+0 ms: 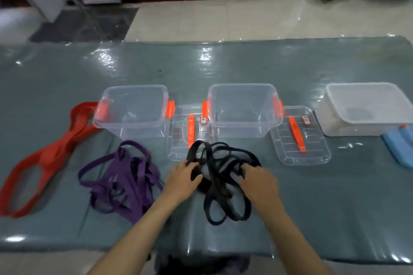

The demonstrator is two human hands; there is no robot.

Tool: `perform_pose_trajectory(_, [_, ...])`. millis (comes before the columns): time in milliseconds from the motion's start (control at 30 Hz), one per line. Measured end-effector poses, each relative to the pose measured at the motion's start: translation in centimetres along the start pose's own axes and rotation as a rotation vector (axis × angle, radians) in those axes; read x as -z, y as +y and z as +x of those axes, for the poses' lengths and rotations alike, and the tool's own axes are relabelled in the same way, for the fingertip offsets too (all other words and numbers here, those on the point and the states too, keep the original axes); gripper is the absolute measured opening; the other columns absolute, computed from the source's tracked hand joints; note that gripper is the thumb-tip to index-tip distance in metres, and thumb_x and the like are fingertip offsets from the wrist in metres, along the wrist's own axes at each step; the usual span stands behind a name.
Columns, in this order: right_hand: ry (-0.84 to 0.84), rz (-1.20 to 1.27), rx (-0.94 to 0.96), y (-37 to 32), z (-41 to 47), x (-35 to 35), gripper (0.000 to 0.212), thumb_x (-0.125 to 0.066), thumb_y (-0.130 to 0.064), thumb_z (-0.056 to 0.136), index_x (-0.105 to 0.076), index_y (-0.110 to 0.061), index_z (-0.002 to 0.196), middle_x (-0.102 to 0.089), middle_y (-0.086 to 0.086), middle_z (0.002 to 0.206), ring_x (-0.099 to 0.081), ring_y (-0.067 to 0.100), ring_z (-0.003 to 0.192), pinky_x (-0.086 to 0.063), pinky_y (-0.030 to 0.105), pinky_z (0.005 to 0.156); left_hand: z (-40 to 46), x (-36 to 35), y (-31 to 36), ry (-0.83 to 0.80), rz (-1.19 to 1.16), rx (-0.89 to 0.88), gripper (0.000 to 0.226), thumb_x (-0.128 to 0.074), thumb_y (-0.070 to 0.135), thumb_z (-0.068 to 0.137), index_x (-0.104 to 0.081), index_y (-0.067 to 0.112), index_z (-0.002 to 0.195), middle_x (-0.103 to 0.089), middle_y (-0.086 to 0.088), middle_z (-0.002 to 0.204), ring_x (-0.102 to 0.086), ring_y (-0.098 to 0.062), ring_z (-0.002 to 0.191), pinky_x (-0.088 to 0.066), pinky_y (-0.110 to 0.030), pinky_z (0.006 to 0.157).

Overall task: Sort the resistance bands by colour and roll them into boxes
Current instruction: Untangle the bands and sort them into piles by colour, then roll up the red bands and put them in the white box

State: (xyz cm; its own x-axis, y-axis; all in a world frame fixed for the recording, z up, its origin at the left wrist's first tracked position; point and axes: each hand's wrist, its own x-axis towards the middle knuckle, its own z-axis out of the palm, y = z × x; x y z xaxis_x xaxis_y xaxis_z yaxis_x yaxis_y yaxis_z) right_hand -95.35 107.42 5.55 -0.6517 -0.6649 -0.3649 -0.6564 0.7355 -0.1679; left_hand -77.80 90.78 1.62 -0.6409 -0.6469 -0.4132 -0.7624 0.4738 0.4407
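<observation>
A tangle of black bands [220, 187] lies at the table's near middle. My left hand [182, 179] grips its left side, fingers curled over a black strap. My right hand [259, 179] grips its right side in the same way. A pile of purple bands [125, 176] lies to the left of my hands. Further left, orange bands [48, 156] stretch out toward the far left box. Two clear boxes with orange latches [134, 110] [243, 108] stand open behind the bands, with nothing visible inside. A white box [366, 108] stands at the right.
Two clear lids with orange handles [188, 134] [299, 136] lie flat beside the clear boxes. A blue object [400, 144] lies at the right edge. The table [223, 67] has a shiny grey-green cover; its near edge is close below my forearms.
</observation>
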Motion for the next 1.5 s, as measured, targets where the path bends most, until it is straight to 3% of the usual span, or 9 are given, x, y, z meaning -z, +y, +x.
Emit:
perform_pose_trajectory(167, [0.12, -0.044, 0.152, -8.5, -1.3, 0.2, 0.036, -0.049, -0.041, 0.102, -0.058, -0.027, 0.133, -0.065, 0.001, 0.126, -0.06, 0.028, 0.12, -0.051, 0.04, 0.093, -2.8, 3.8, -5.5, 0.126, 0.136, -0.134, 0.042, -0.059, 0.038, 0.103, -0.059, 0.027, 0.144, -0.053, 0.004, 0.148, -0.048, -0.024, 0.138, -0.045, -0.04, 0.108])
perform_pose_trajectory(333, [0.144, -0.011, 0.191, -18.3, -2.8, -3.6, 0.037, -0.05, -0.04, 0.101, -0.059, -0.031, 0.136, -0.062, -0.004, 0.131, -0.059, 0.023, 0.12, -0.049, 0.038, 0.091, -5.2, 8.0, -13.4, 0.225, 0.189, -0.172, 0.039, -0.051, 0.041, 0.104, -0.058, 0.03, 0.142, -0.049, 0.007, 0.15, -0.047, -0.019, 0.136, -0.044, -0.036, 0.103])
perform_pose_trajectory(433, [0.098, 0.048, 0.233, -24.4, -3.6, -5.6, 0.036, -0.055, -0.037, 0.101, -0.062, -0.032, 0.136, -0.063, -0.004, 0.134, -0.062, 0.023, 0.12, -0.05, 0.036, 0.092, -6.6, 10.5, -18.9, 0.275, 0.163, -0.146, 0.038, -0.049, 0.039, 0.105, -0.06, 0.029, 0.14, -0.051, 0.008, 0.147, -0.047, -0.018, 0.134, -0.043, -0.036, 0.106])
perform_pose_trajectory(667, [0.089, 0.085, 0.373, -35.3, -5.2, -7.1, 0.028, -0.056, -0.036, 0.101, -0.066, -0.029, 0.127, -0.067, -0.005, 0.117, -0.066, 0.023, 0.104, -0.048, 0.034, 0.078, -8.7, 14.4, -30.0, 0.351, 0.01, -0.011, 0.032, -0.065, 0.024, 0.096, -0.071, 0.019, 0.127, -0.064, -0.002, 0.133, -0.059, -0.028, 0.124, -0.05, -0.043, 0.101])
perform_pose_trajectory(800, [0.024, 0.081, 0.442, -39.5, -5.1, -8.2, 0.028, -0.051, -0.038, 0.103, -0.064, -0.029, 0.127, -0.065, -0.005, 0.117, -0.064, 0.021, 0.107, -0.053, 0.038, 0.085, -8.8, 16.6, -34.4, 0.434, -0.042, 0.105, 0.034, -0.072, 0.02, 0.092, -0.072, 0.019, 0.126, -0.067, -0.005, 0.129, -0.063, -0.032, 0.12, -0.051, -0.046, 0.098])
perform_pose_trajectory(1000, [-0.027, 0.165, 0.503, -44.1, -4.3, -9.6, 0.024, -0.055, -0.032, 0.102, -0.068, -0.024, 0.121, -0.069, -0.002, 0.112, -0.067, 0.022, 0.101, -0.052, 0.036, 0.08, -8.6, 20.2, -39.3, 0.364, -0.121, 0.277, 0.05, -0.068, 0.024, 0.099, -0.058, 0.014, 0.146, -0.053, -0.012, 0.147, -0.053, -0.036, 0.135, -0.044, -0.053, 0.111])
perform_pose_trajectory(1167, [-0.041, 0.195, 0.52, -47.5, -4.7, -11.1, 0.025, -0.056, -0.033, 0.101, -0.069, -0.025, 0.121, -0.068, -0.004, 0.112, -0.068, 0.022, 0.1, -0.053, 0.035, 0.079, -5.1, 22.9, -43.0, 0.383, 0.009, 0.32, 0.068, -0.068, 0.045, 0.097, -0.044, 0.02, 0.155, -0.044, -0.015, 0.158, -0.044, -0.038, 0.144, -0.039, -0.052, 0.114])
perform_pose_trajectory(1333, [-0.062, 0.177, 0.451, -49.8, -5.3, -11.9, 0.031, -0.056, -0.031, 0.1, -0.065, -0.026, 0.13, -0.068, -0.002, 0.121, -0.068, 0.024, 0.108, -0.055, 0.039, 0.088, 1.1, 24.5, -45.6, 0.289, 0.046, 0.342, 0.108, -0.068, 0.073, 0.084, -0.018, 0.027, 0.167, -0.025, -0.023, 0.169, -0.024, -0.039, 0.158, -0.02, -0.059, 0.125])
perform_pose_trajectory(1500, [0.029, 0.179, 0.324, -52.6, -7.3, -13.0, 0.027, -0.055, -0.031, 0.102, -0.064, -0.024, 0.127, -0.067, -0.002, 0.115, -0.068, 0.022, 0.104, -0.055, 0.036, 0.082, 4.7, 25.2, -48.5, 0.082, 0.175, 0.342, 0.121, -0.065, 0.079, 0.084, -0.004, 0.02, 0.169, -0.015, -0.032, 0.17, -0.014, -0.043, 0.16, -0.01, -0.069, 0.124])
